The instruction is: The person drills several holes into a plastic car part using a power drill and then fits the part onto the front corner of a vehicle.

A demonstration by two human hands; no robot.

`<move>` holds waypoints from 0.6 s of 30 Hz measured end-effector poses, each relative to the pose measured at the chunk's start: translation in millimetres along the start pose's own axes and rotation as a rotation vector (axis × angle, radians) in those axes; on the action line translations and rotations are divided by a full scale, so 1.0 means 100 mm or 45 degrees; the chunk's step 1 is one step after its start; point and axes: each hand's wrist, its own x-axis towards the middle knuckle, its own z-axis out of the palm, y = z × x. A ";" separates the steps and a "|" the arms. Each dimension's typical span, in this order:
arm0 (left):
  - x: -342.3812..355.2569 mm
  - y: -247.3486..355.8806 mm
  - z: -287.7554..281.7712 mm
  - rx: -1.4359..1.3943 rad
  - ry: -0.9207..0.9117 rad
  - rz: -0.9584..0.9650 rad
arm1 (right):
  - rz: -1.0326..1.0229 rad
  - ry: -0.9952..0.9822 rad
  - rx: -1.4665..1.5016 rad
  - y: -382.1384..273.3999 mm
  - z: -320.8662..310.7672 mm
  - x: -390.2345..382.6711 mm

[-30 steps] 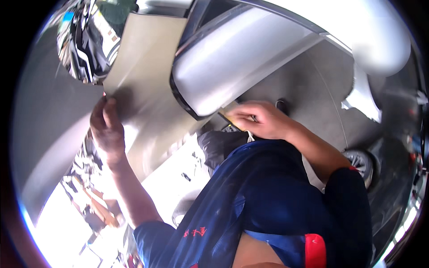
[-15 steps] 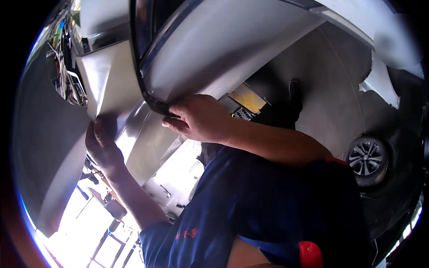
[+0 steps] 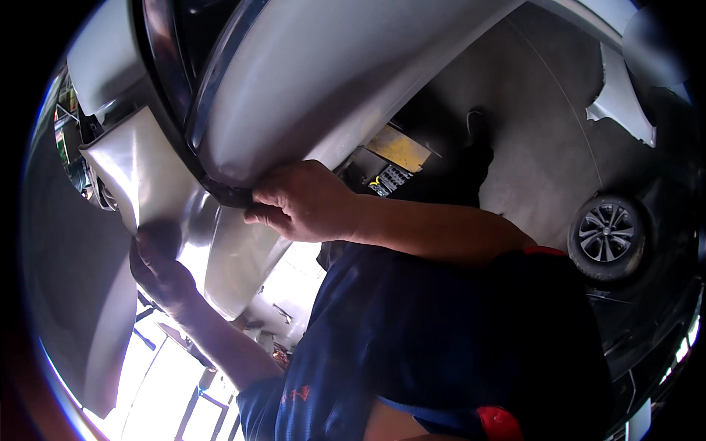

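Note:
My right hand (image 3: 305, 202) is closed, thumb and fingers pinched on the lower end of a long black trim strip (image 3: 224, 194). The strip runs up along the gap between a silver car door (image 3: 294, 88) and a silver fender panel (image 3: 163, 165). My left hand (image 3: 163, 273) reaches up to the lower tip of the fender panel, its thumb and fingers pinched at the panel's edge. Shadow covers part of those fingers.
A wheel (image 3: 607, 237) with a dark tyre lies on the grey floor (image 3: 529, 117) at right. Beyond it is a loose white body panel (image 3: 621, 99). A yellow board (image 3: 398, 147) and a socket tray (image 3: 391, 178) lie below the door.
The view has shifted, so the door, strip and fender panel appear further left and lower. Both hands keep their grips, and more of the socket tray shows.

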 end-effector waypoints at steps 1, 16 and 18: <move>0.00 -0.03 -0.01 0.007 0.002 -0.004 | -0.005 0.005 -0.005 -0.01 0.00 0.00; 0.06 -0.12 0.04 0.077 0.053 0.086 | 0.087 0.017 -0.050 -0.12 -0.01 0.03; 0.08 -0.02 0.07 -0.074 -0.030 0.003 | 0.121 -0.014 -0.048 -0.13 -0.03 0.08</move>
